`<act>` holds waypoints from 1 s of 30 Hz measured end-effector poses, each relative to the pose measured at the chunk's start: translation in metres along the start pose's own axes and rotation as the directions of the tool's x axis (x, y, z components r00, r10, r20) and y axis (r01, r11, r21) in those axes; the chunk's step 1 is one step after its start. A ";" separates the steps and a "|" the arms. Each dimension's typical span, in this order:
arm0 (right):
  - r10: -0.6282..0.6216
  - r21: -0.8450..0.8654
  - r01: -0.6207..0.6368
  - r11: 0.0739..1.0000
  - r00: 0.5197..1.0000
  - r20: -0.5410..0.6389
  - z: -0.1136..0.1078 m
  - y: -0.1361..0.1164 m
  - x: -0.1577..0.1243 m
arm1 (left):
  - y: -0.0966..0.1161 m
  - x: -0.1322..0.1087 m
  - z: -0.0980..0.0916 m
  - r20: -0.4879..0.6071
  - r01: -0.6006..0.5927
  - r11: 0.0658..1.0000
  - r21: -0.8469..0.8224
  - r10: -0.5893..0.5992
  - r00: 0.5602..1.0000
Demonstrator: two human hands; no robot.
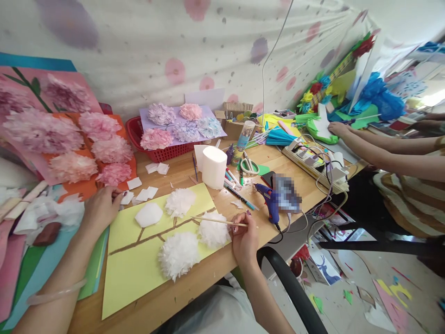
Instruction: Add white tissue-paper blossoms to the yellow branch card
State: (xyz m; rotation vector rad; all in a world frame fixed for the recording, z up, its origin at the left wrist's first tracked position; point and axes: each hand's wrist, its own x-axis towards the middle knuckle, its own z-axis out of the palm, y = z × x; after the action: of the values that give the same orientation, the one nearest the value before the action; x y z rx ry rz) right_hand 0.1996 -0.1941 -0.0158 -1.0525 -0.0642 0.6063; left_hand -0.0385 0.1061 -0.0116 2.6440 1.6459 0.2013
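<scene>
A yellow sheet [132, 278] lies on the table, with a brown branch drawn across it. Fluffy white paper flowers [179, 254] sit along the branch, beside a flat white paper disc [149, 214]. My right hand [246, 236], at the sheet's right edge, grips a thin wooden stick [213, 221] whose tip points left over the branch. Beyond the sheet's upper left corner, my left hand [102, 206] pinches the edge of a small white paper square [127, 198]. More loose squares [147, 193] lie around it.
A white paper roll [214, 168], scissors [249, 164], pens and a blue glue gun [269, 202] lie behind and right. A red basket [174, 153] and flower pictures stand behind. A power strip [313, 167] trails cables. Another person's arms [385, 148] reach in from the right.
</scene>
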 end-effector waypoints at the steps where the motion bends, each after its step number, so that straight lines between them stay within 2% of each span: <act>1: 0.003 0.000 -0.003 1.000 1.000 -0.004 0.000 0.000 0.000 | 0.000 0.000 0.000 -0.006 0.003 1.000 -0.012 -0.003 1.000; 7: 0.025 0.013 -0.025 1.000 1.000 -0.003 0.001 -0.002 -0.001 | 0.003 0.000 -0.001 0.005 0.022 0.999 0.025 -0.022 1.000; 14: 0.010 0.003 -0.010 1.000 1.000 0.001 0.002 -0.002 -0.001 | 0.019 -0.005 -0.013 0.033 0.078 0.995 0.061 -0.080 0.996; 23: -0.026 0.008 0.026 1.000 0.999 0.031 0.002 0.000 0.000 | 0.011 -0.007 -0.003 -0.030 -0.025 1.000 0.000 0.025 0.999; 30: -0.005 0.020 0.005 1.000 0.999 0.035 0.001 -0.001 0.001 | 0.017 -0.006 -0.009 -0.016 -0.015 0.998 -0.063 0.014 1.000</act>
State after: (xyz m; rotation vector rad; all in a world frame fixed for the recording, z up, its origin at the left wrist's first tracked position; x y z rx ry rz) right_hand 0.2000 -0.1930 -0.0147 -1.0223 -0.0914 0.6200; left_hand -0.0274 0.0927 -0.0023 2.6153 1.5980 0.2695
